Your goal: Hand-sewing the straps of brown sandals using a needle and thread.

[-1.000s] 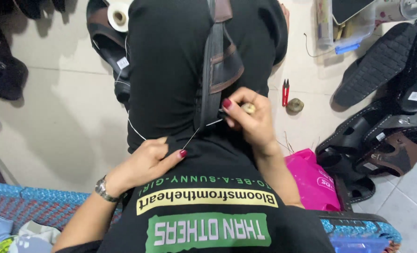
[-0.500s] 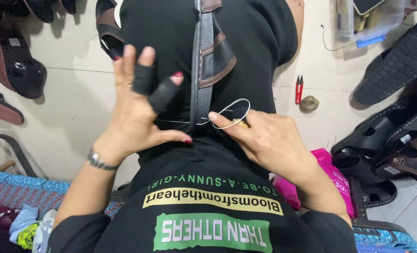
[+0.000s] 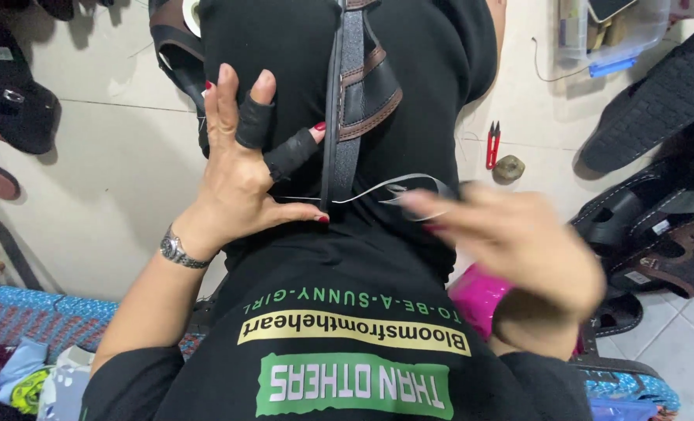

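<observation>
bare floor left of the lap; sandals, red snips crowding the right

left hand steadies a strap while blurred right hand pulls thread.

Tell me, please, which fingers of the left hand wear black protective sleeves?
On the left hand, the sleeved fingers are two neighbouring middle ones, each wrapped in black with the tip exposed; the other fingers and the thumb are bare.
</observation>
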